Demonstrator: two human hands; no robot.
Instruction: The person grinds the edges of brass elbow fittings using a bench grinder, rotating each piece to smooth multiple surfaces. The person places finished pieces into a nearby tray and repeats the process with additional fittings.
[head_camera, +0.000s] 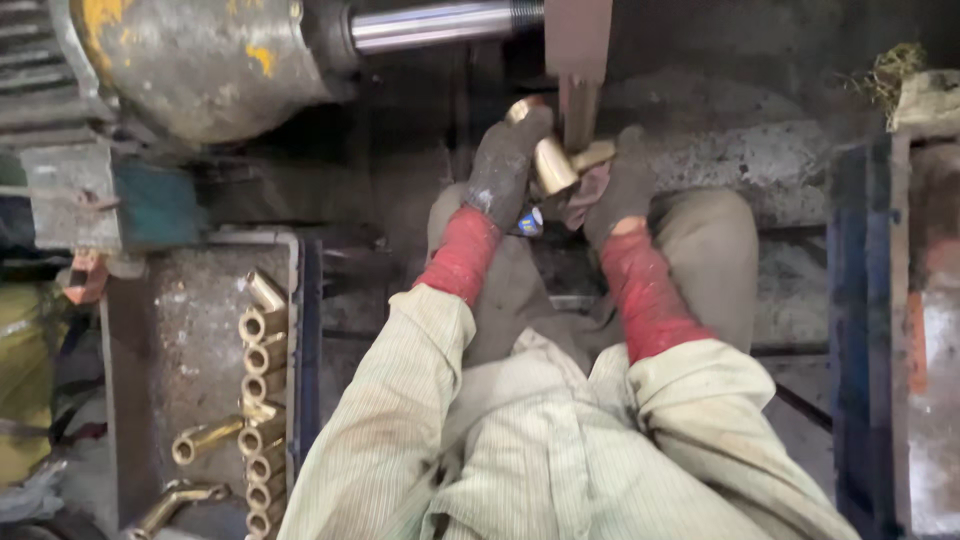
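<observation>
Both my hands wear dark grimy gloves with red cuffs. My left hand (505, 165) and my right hand (625, 190) together grip one shiny brass fitting (553, 163). They hold it up against the lower edge of a flat vertical polishing belt or wheel (578, 60). One round end of the brass piece pokes out above my left glove. A thinner arm of it points right, toward my right glove. My knees in grey trousers sit just under the hands.
A grey motor housing (200, 60) with a shiny steel shaft (440, 22) fills the top left. A metal tray (200, 330) at the lower left holds a row of several brass fittings (262, 390). A blue metal frame (860, 330) stands at the right.
</observation>
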